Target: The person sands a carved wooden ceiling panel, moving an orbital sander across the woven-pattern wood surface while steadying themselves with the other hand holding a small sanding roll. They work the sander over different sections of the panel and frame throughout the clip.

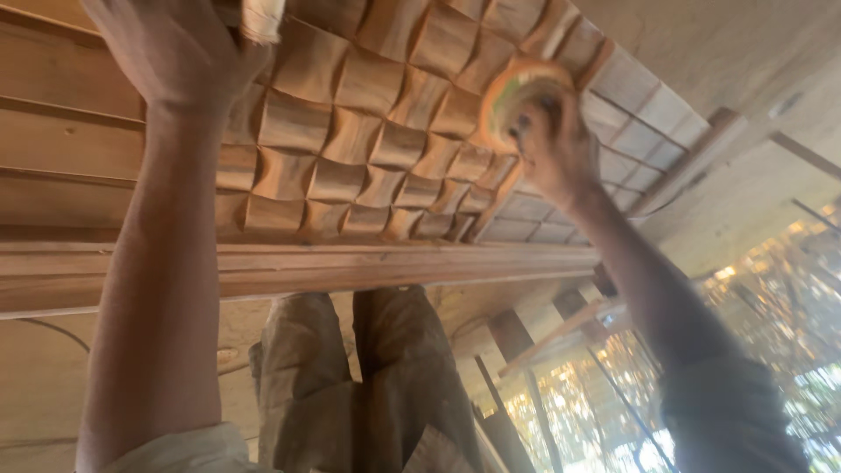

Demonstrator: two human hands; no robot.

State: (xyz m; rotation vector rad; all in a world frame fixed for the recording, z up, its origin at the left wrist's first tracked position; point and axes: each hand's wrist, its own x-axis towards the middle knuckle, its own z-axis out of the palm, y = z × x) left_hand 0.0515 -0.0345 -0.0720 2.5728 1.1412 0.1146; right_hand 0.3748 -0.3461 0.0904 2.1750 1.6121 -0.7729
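Carved wooden panel [368, 131], blurred round pad [517, 92] in right hand [552, 149].

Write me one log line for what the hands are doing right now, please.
left hand: pressing pale block on carved wooden panel | right hand: holding round disc against panel | trousers below

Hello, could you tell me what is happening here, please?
A person is working at a carved wooden panel with a pattern of raised squares. The right hand presses a round pad, blurred and perhaps a sanding disc, against the panel. The left hand is at the panel's upper part and grips something pale that is mostly out of view. The person's trousers show below the panel's plain wooden frame.
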